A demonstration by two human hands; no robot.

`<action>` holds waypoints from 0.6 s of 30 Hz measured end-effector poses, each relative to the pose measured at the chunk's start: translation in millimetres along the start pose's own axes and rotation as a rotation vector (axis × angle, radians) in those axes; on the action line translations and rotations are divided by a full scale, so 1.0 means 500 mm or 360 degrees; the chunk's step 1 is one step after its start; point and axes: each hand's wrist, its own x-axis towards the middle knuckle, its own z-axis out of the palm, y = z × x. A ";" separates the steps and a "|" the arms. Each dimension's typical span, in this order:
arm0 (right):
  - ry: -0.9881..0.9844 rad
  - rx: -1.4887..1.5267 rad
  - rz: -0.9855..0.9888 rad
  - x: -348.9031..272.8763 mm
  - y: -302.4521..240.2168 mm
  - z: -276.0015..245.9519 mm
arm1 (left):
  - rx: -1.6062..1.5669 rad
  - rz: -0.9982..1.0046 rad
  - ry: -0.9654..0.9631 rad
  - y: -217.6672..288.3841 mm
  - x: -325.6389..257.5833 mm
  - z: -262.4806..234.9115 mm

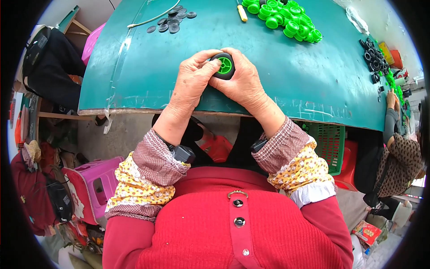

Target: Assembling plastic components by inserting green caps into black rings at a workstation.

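Small wheel (pixel 223 65), black tyre, green hub: over green table (pixel 134 67) near edge, hub face up toward camera; left hand (pixel 192 80) and right hand (pixel 244 83) fingers curled tight around rim

head view | worn fisheye, looks steeply down | close above green table (pixel 148 67) | edges bend
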 end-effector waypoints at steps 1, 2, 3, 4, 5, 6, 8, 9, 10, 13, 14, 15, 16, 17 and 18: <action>-0.0013 0.0023 0.0016 0.001 -0.002 -0.002 | -0.0002 0.0001 -0.0002 0.002 -0.001 0.001; -0.0013 0.0021 0.0015 0.003 -0.005 -0.004 | -0.0037 -0.0005 0.0046 0.003 -0.001 0.003; -0.0039 0.0052 0.0077 0.004 -0.009 -0.007 | -0.0073 -0.0012 0.0094 0.003 -0.002 0.003; -0.0064 0.0084 0.0140 0.004 -0.011 -0.008 | -0.0074 -0.0012 0.0093 0.005 -0.003 -0.001; -0.0063 0.0082 0.0140 0.005 -0.009 -0.008 | -0.0198 -0.0096 0.0103 0.007 -0.004 -0.009; -0.0080 0.0108 0.0154 0.006 -0.004 -0.009 | -0.0323 -0.0181 0.0112 0.007 -0.004 -0.013; -0.0104 0.0137 0.0168 0.005 -0.005 -0.007 | -0.0267 -0.0154 0.0163 0.009 -0.005 -0.008; -0.0097 0.0127 0.0155 0.005 -0.009 -0.006 | -0.0210 -0.0127 0.0209 0.009 -0.005 -0.006; -0.0088 0.0115 0.0141 0.005 -0.012 -0.007 | -0.0212 -0.0128 0.0211 0.008 -0.005 -0.007; -0.0084 0.0122 0.0140 0.006 -0.013 -0.008 | -0.0218 -0.0127 0.0201 0.003 -0.003 -0.013; -0.0086 0.0123 0.0140 0.006 -0.013 -0.008 | -0.0221 -0.0125 0.0177 0.001 -0.003 -0.017; -0.0092 0.0097 0.0122 0.007 -0.014 -0.008 | -0.0223 -0.0122 0.0154 0.001 -0.003 -0.018; -0.0096 0.0069 0.0106 0.007 -0.013 -0.009 | -0.0224 -0.0125 0.0154 0.002 -0.004 -0.015; -0.0097 0.0069 0.0109 0.006 -0.009 -0.007 | -0.0179 -0.0119 0.0124 0.007 -0.005 -0.008; -0.0061 0.0050 0.0076 0.004 -0.003 -0.005 | -0.0133 -0.0113 0.0094 0.008 -0.006 -0.003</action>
